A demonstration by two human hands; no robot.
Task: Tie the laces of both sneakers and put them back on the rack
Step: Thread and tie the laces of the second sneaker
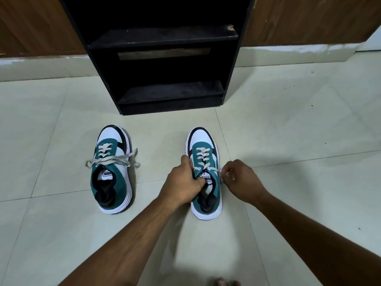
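- Ahead of my grip, the black rack (165, 58) stands with both shelves bare.
- Well off my left hand, the left sneaker (112, 170) sits on the floor, laces loose.
- My left hand (185, 182) clamps the right sneaker (206, 182) at its tongue.
- My right hand (239, 178) pinches that shoe's lace end (221, 172), tying barely begun; next, I judge, I must cross both ends.

Pale tiled floor (288, 129) with dark grout lines, carrying three items. A black open-fronted shoe rack (165, 65) is standing on it at the far side, against the wall. Two teal, white and black sneakers are resting directly on the tiles in front of the rack, toes pointing toward it and well apart: the left sneaker (112, 172), its loose laces (115, 159) lying across it, and the right sneaker (206, 178).
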